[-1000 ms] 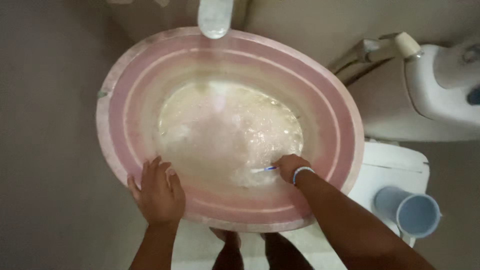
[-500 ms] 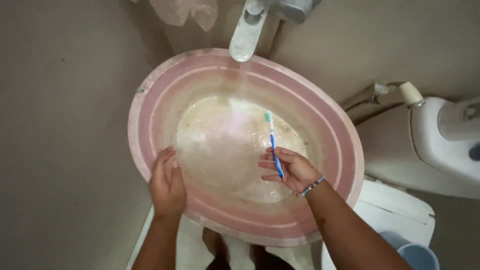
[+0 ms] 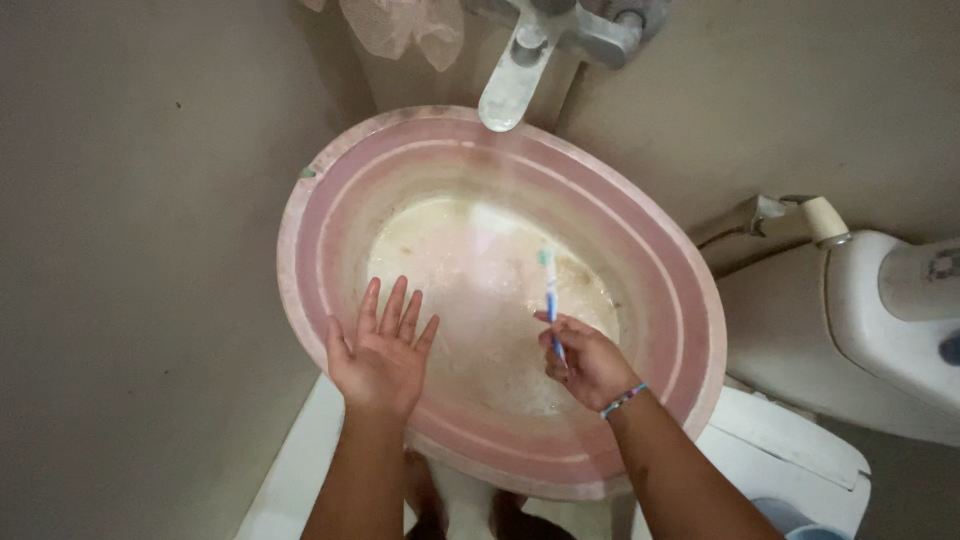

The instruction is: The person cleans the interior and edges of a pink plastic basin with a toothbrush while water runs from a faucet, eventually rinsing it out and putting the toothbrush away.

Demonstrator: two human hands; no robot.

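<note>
A round pink basin [image 3: 330, 200] holds shallow, cloudy water under a metal tap [image 3: 515, 85] from which a thin stream runs. My right hand [image 3: 585, 365], with a beaded band at the wrist, holds a blue and white toothbrush [image 3: 550, 295] upright over the water, bristle end pointing away from me. My left hand [image 3: 380, 350] hovers flat over the basin's near left side, fingers spread, holding nothing.
A white toilet cistern [image 3: 895, 320] with a hose fitting [image 3: 800, 215] stands at the right. A white ledge [image 3: 790, 450] lies below it, with a blue cup edge [image 3: 790, 520] at the bottom. Crumpled plastic [image 3: 400, 25] hangs beside the tap. Beige walls close in at left and behind.
My right hand lifted the toothbrush out of the water and now holds it upright. My left hand let go of the basin rim and opened flat. The view shifted upward.
</note>
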